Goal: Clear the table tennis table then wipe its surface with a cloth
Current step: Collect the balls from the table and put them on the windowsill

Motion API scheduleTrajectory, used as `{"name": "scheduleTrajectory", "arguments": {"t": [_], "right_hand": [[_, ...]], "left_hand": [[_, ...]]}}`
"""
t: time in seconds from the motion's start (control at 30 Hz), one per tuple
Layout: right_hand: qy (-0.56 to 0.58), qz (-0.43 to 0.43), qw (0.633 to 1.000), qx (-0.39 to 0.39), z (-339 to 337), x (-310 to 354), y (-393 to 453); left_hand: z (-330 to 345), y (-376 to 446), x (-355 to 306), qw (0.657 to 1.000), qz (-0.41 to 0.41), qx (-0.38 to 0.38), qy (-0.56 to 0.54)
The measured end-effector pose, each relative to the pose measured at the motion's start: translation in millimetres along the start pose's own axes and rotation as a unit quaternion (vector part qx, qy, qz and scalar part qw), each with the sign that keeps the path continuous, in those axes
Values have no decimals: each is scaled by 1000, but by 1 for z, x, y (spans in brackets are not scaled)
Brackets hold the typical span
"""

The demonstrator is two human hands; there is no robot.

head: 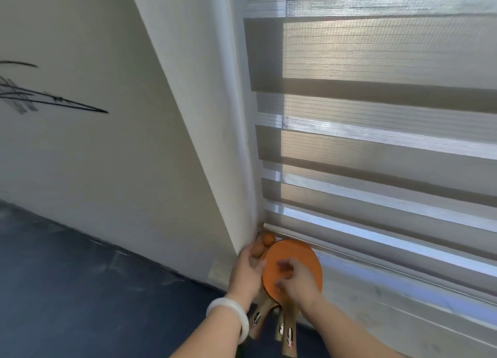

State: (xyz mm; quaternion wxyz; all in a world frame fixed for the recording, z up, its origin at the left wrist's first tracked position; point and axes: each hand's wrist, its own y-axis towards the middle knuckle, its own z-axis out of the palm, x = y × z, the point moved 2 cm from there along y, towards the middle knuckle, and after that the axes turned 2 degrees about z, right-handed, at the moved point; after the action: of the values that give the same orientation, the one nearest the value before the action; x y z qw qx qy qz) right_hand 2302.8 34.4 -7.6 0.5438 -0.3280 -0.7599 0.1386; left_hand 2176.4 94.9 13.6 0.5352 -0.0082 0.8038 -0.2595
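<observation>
Keep your left hand (248, 270) curled round the balls (265, 243) while your right hand's (297, 279) loosely bent fingers settle the paddles (291, 258) flat against the windowsill (376, 290) corner.

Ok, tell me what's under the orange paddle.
Under the orange paddle more wooden handles stick out, so other paddles lie beneath. Their blades are covered, as is the windowsill below the stack.

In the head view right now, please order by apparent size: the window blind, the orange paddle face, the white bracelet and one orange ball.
1. window blind
2. orange paddle face
3. white bracelet, though nearer the camera
4. orange ball
</observation>
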Motion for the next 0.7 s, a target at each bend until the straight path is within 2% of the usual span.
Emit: {"name": "scheduleTrajectory", "arguments": {"t": [0.23,0.33,0.5,0.7], "right_hand": [[-43,10,995,88,36,12,-32],[-48,11,991,124,62,27,-51],[-78,-20,975,209,140,61,-90],[-178,-111,928,307,305,104,-188]], "left_hand": [[-38,-43,15,998,-31,28,43],[-79,-67,36,997,-42,3,57],[-186,-129,75,991,-57,-106,57],[-339,-279,166,956,-107,-271,9]]}}
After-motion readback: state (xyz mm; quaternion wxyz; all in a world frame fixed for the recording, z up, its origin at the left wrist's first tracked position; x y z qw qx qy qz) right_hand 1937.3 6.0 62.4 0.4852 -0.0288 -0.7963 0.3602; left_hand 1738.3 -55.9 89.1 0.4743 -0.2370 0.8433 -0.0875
